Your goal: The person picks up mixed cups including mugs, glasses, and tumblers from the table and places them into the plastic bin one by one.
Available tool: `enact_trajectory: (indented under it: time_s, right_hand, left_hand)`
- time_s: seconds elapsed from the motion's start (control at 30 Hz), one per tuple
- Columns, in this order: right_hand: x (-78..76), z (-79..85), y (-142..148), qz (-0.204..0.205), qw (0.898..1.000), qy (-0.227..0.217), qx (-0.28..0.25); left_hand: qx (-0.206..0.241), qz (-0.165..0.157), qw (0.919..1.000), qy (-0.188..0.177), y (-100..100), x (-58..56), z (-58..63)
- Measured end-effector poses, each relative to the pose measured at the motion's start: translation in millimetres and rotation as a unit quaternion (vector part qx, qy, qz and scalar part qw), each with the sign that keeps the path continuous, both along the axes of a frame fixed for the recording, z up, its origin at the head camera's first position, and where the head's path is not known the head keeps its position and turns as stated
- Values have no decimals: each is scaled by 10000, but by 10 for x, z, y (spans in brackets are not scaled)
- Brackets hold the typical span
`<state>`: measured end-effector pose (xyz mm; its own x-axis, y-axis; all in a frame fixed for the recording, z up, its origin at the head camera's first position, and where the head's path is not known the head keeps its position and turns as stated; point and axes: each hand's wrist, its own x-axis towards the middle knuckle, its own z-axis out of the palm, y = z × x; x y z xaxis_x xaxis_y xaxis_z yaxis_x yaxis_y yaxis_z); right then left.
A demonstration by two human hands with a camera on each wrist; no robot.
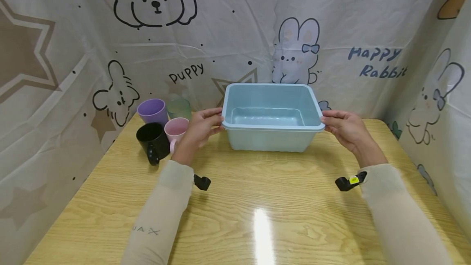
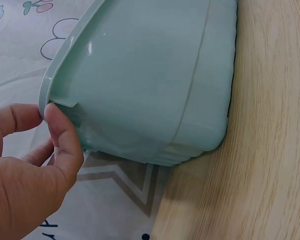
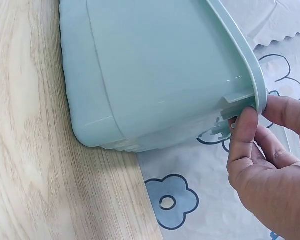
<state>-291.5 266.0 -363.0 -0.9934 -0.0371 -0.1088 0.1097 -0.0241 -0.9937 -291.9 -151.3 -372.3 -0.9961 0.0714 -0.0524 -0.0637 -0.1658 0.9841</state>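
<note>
A light blue plastic basin (image 1: pixel 268 139), rectangular with a flat rim, sits toward the back of the wooden table, and its inside shows nothing but a shiny floor. My left hand (image 1: pixel 200 130) pinches the rim at its left end. At the right end, my right hand (image 1: pixel 344 130) pinches the rim the same way. The left wrist view shows the left thumb (image 2: pixel 62 135) under the lip of the basin (image 2: pixel 140 75). In the right wrist view, fingers (image 3: pixel 244 130) grip the rim beside a small rib on the basin (image 3: pixel 160 65).
Left of the basin stand a purple cup (image 1: pixel 152 111), a greenish clear cup (image 1: pixel 179 108), a black mug (image 1: pixel 153 142) and a pink mug (image 1: pixel 176 128), the last partly behind my left hand. A printed cloth (image 1: pixel 235 32) hangs behind the table (image 1: pixel 287 199).
</note>
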Motion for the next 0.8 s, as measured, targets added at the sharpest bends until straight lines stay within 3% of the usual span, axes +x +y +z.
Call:
enact_trajectory:
  time_s: [0.27,0.8]
  right_hand:
    - [0,-3,-103,67,9996,71,-260]
    - [6,-9,-274,188,9997,67,-160]
  left_hand:
    - [-43,107,9999,-2,-106,32,-2]
    - [-350,148,9992,-82,-293,113,22]
